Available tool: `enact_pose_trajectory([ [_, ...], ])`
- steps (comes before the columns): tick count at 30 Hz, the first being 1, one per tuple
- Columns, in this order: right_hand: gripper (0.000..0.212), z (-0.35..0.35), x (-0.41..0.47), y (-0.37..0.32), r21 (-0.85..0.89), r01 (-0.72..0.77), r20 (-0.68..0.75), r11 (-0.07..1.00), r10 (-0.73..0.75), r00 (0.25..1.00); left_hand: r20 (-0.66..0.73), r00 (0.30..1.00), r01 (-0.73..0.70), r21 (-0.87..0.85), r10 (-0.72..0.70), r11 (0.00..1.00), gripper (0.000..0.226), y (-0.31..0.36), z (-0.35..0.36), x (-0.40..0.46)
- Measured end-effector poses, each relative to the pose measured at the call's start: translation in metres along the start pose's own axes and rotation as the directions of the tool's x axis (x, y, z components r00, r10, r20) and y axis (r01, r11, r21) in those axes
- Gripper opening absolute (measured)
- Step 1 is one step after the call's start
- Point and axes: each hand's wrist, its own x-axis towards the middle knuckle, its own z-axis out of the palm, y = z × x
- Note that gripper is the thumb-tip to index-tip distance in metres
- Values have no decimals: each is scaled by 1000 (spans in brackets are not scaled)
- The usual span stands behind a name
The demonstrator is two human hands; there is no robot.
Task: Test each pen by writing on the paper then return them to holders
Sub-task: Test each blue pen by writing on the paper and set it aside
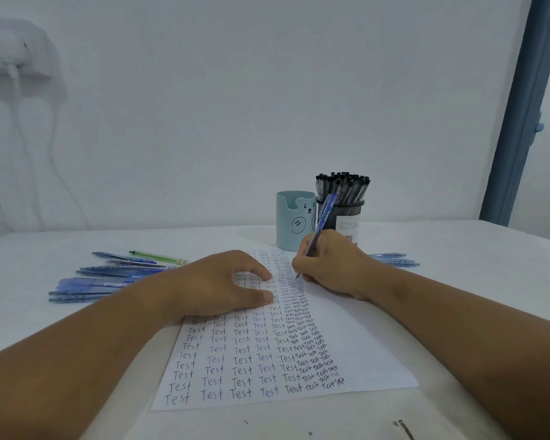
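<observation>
Testing step: the right hand [331, 265] grips a blue plastic pen [319, 227], tip on the white written-over paper [362, 344]; the left hand [216, 284], fingers relaxed, presses it flat. Next, likely into the pale blue bear-printed holder [294, 220].

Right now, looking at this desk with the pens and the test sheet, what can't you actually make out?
- Head view: inside of the light blue bear-face pen holder, hidden by its wall.
- Head view: writing under the left hand, which rests on the white paper sheet.
- Head view: label on the black mesh pen holder, too small; right hand and blue pen overlap it.
</observation>
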Motion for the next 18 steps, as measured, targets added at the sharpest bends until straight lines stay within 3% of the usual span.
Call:
enact_pose_trajectory([
  [18, 14, 0, 0, 0, 1, 16, -2, 1000, -16, 1000, 4, 1000, -10, 18, 10, 1000, 41, 1, -1, 0],
])
